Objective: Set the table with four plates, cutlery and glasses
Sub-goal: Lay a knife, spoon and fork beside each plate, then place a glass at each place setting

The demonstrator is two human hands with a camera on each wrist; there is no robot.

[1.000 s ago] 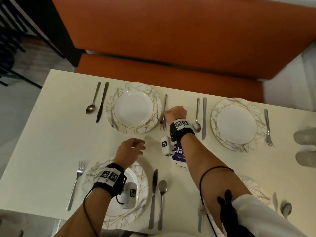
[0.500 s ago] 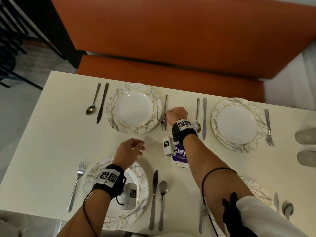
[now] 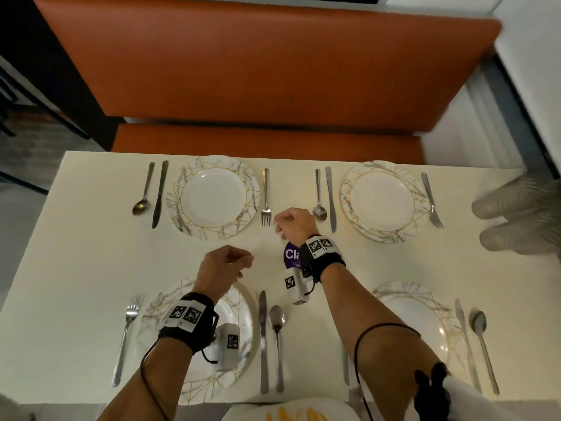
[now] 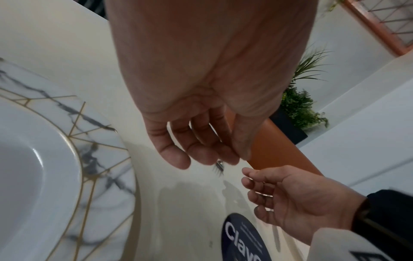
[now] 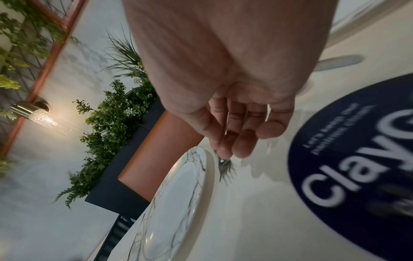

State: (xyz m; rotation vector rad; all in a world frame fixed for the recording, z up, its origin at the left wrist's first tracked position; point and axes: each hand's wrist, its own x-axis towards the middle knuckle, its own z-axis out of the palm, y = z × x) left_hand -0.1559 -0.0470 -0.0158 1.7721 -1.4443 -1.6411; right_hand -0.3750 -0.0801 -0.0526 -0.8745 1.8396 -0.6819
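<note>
Four marbled, gold-lined plates sit on the cream table (image 3: 85, 253): far left (image 3: 214, 197), far right (image 3: 382, 199), near left (image 3: 239, 317) under my left arm, near right (image 3: 419, 320). A fork (image 3: 266, 197) lies straight beside the far left plate, tines towards me; its tines (image 5: 224, 167) show just past my right fingertips. My right hand (image 3: 280, 226) hovers right of the tines with fingers loosely curled, holding nothing. My left hand (image 3: 243, 262) hangs above the table's middle, also loosely curled and empty (image 4: 201, 159). Two blurred ribbed glasses (image 3: 516, 217) are at the right edge.
Knives and spoons lie beside every plate, such as the pair (image 3: 270, 338) between my arms. A round purple sticker (image 3: 290, 253) sits mid-table under my right wrist. An orange bench (image 3: 267, 71) runs along the far side. Plants (image 5: 116, 114) stand behind it.
My right hand has let go of the fork and drawn back to the right; the fork now lies straight beside the far left plate. The left hand has stayed put.
</note>
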